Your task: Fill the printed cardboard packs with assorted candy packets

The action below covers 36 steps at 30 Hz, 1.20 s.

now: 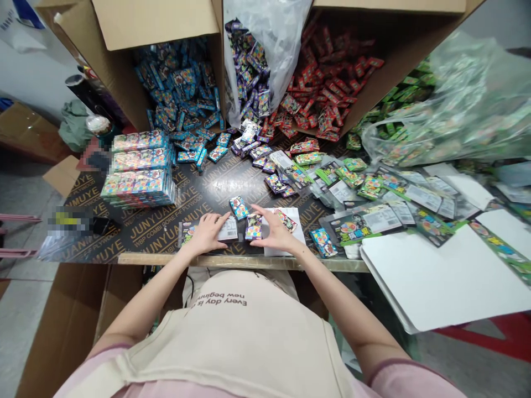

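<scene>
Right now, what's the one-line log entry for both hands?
left hand: resting on barcoded package | right hand: at purple box, grip unclear | blue box: near left fingertips

On the dark, lettered counter [224,182]: open cartons [157,22] along the far edge; blue packets [218,153], purple packets [274,183] and red packets [305,146] spread before them; wrapped stacks [139,171] toward the left edge; flat packages [375,219] toward the right; white sheets [448,271] overhanging the near edge.

Blue pack [239,208] seemingly in way; free board [226,181] beyond
</scene>
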Tool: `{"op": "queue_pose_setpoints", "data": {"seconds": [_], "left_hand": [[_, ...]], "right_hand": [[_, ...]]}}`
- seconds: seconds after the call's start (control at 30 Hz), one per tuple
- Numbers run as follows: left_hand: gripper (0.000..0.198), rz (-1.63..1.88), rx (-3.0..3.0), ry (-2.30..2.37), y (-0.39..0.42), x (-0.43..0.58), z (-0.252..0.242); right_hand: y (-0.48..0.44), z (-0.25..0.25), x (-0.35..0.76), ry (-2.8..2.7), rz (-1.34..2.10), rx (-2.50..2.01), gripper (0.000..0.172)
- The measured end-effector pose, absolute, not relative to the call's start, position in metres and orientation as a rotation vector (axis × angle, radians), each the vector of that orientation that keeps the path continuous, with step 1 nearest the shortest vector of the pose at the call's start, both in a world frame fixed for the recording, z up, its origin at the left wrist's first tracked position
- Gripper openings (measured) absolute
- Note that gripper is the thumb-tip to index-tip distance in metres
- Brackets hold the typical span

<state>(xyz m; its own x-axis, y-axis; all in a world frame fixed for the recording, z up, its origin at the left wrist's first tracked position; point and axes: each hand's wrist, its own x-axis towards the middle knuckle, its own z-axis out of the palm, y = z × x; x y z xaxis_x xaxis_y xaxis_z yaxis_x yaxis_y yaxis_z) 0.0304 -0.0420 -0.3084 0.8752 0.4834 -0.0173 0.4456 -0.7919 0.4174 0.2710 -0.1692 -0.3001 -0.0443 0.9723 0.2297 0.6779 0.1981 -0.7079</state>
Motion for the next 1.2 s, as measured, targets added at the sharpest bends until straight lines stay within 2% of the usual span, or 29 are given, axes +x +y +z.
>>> {"op": "queue_pose_setpoints", "data": {"seconds": [0.1, 0.27, 0.4, 0.57, 0.87, 1.0, 1.1, 1.2], "left_hand": [[0.108, 0.171, 2.617, 0.632, -0.044, 0.027, -0.311], [0.117, 0.222, 2.509, 0.566, -0.052, 0.030, -0.301], [0.119, 0.282, 2.413, 0.684, -0.053, 0.031, -0.296], [0.120, 0.304, 2.322, 0.714, -0.048, 0.030, -0.293], [0.119, 0.240, 2.330, 0.645, -0.055, 0.034, -0.289], [0.115, 0.310, 2.324, 0.712, -0.052, 0.035, -0.293], [0.114, 0.358, 2.304, 0.792, -0.050, 0.039, -0.297], [0.114, 0.334, 2.319, 0.800, -0.054, 0.047, -0.298]], "right_hand": [[-0.172, -0.304, 0.268, -1.830, 0.619, -1.495, 0.099], [-0.170, -0.295, 0.261, -1.925, 0.433, -1.591, 0.088], [-0.169, -0.285, 0.260, -1.972, 0.311, -1.619, 0.080], [-0.171, -0.283, 0.262, -1.938, 0.401, -1.531, 0.091], [-0.166, -0.290, 0.263, -1.961, 0.543, -1.420, 0.094], [-0.167, -0.295, 0.255, -1.831, 0.410, -1.510, 0.100], [-0.173, -0.301, 0.242, -1.539, 0.281, -1.658, 0.075], [-0.174, -0.302, 0.237, -1.564, 0.319, -1.622, 0.054]]}}
